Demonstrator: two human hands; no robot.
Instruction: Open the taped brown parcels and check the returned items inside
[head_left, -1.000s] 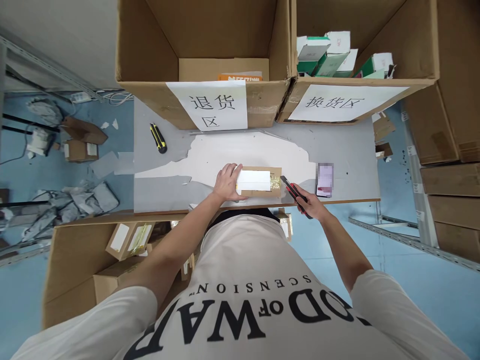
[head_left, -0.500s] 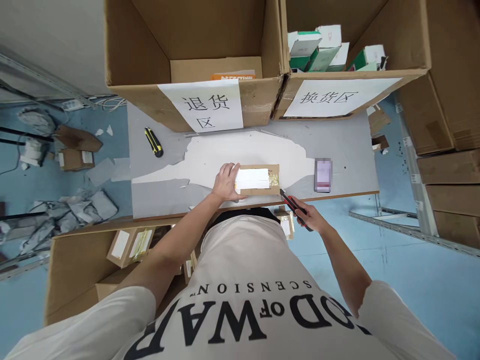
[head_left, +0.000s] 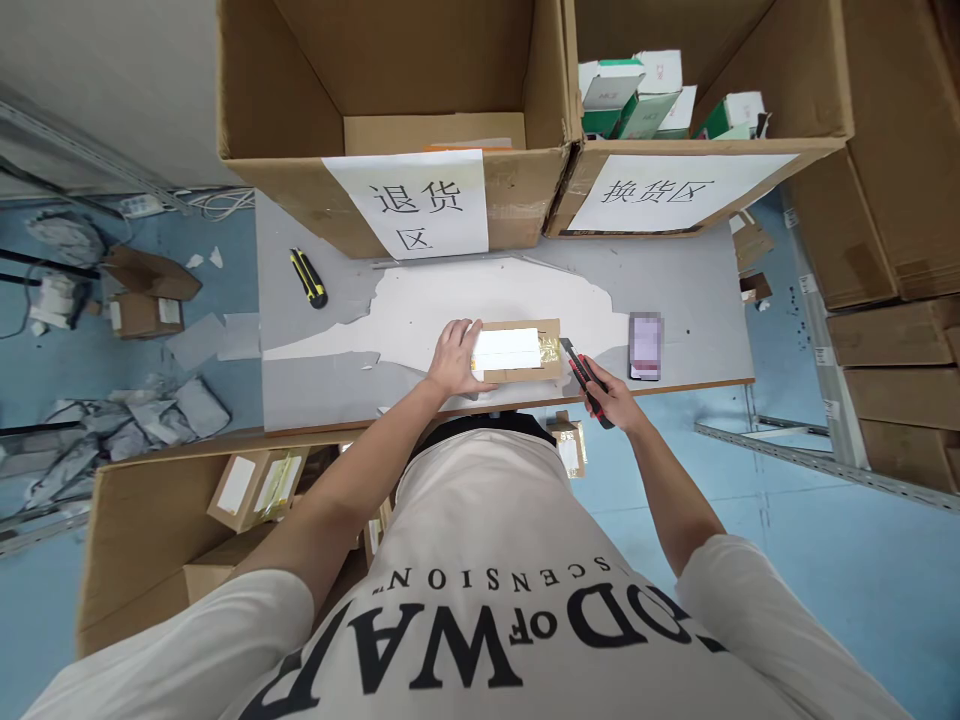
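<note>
A small cardboard box [head_left: 517, 376] with a white label and clear tape at its right end lies near the table's front edge. My left hand [head_left: 455, 360] grips the left end of this box, thumb along the near side and fingers over the far side. In my right hand [head_left: 613, 397] is a black and red utility knife [head_left: 585, 377], its blade pointing up and left. The blade tip is close to the box's taped right end; whether it touches I cannot tell.
A yellow and black box cutter [head_left: 308, 279] and a phone [head_left: 646, 346] lie on the grey table [head_left: 697, 290]. Behind stand two large open cartons [head_left: 517, 200] with paper signs, the right one holding green and white boxes [head_left: 649, 100]. A carton of parcels [head_left: 142, 520] stands below left.
The knife has moved slightly up, from the box's near right corner to beside its right end, and its angle is steeper. The box is tilted a little, still held by my left hand.
</note>
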